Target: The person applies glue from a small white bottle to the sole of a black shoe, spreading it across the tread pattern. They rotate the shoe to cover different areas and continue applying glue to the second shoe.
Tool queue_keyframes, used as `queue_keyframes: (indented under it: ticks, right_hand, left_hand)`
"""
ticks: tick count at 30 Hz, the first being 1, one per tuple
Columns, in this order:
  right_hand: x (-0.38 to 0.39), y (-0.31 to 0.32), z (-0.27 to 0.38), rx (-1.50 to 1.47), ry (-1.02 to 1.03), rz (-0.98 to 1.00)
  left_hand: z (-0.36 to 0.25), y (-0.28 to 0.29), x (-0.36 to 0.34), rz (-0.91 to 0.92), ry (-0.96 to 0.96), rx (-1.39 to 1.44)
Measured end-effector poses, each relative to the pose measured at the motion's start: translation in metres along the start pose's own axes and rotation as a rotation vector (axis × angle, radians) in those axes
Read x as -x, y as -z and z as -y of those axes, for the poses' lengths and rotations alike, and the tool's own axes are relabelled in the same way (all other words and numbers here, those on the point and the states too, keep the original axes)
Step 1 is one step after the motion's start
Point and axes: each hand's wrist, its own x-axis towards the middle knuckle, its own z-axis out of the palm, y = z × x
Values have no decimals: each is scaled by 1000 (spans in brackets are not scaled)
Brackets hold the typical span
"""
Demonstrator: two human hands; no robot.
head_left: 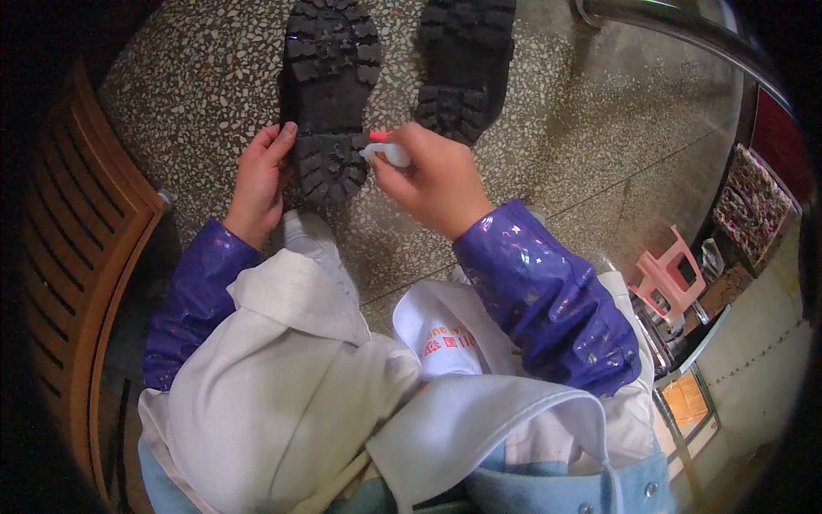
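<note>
A black boot with a deep-treaded rubber sole lies sole up, heel toward me. My left hand grips its left side by the heel, with the thumb at the sole's edge. In my right hand, closed, is a small white squeeze bottle whose nozzle meets or nearly meets the right edge of the sole near the heel. A small red piece, perhaps a cap, shows by my right fingers. Just to the right lies a second black boot, also sole up, touched by neither hand.
Speckled stone floor spreads under the boots. On the left stands a slatted wooden chair. A metal rail curves at the upper right, above a patterned mat and a pink plastic stool. Pale cloth covers my lap.
</note>
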Motion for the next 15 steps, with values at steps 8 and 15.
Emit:
queue_keyframes:
  ticks: [8, 15]
  right_hand:
    - [-18, -8, 13, -23, 40, 31]
    - [-3, -10, 10, -53, 105, 14]
  left_hand:
    - [8, 14, -7, 63, -1, 10]
    - [2, 3, -1, 30, -13, 17]
